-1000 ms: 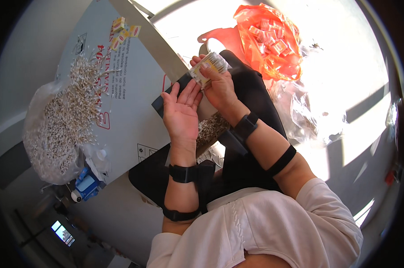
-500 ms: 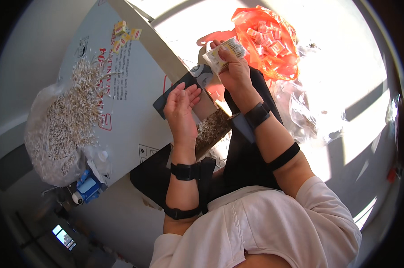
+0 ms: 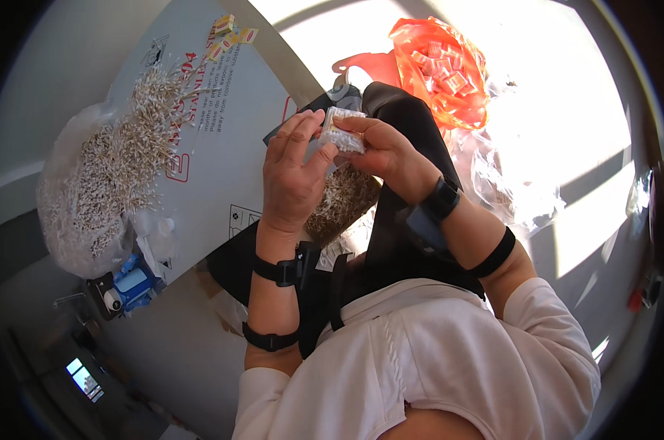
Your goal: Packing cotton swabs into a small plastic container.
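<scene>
My right hand (image 3: 387, 150) grips a small clear pack of cotton swabs (image 3: 347, 141), its thumb on top and white tips showing at the near end. My left hand (image 3: 294, 172) meets the pack's left side, with thumb and fingertips around that edge. Just below the hands, between my legs, an open box of loose cotton swabs (image 3: 343, 205) is partly hidden by my left wrist. On the table to the left, a large heap of cotton swabs (image 3: 123, 165) spills from a clear plastic bag (image 3: 57, 213).
The printed grey tabletop (image 3: 214, 158) fills the left side. Small yellow packets (image 3: 233, 40) lie at its far end, a blue package (image 3: 132, 284) at its near edge. A red plastic bag (image 3: 413, 103) of small packs sits far right, with crumpled clear plastic (image 3: 519, 194) nearer.
My right hand has brought the swab pack left and nearer to me, turning it. My left hand, formerly open and apart, has come up against the pack.
</scene>
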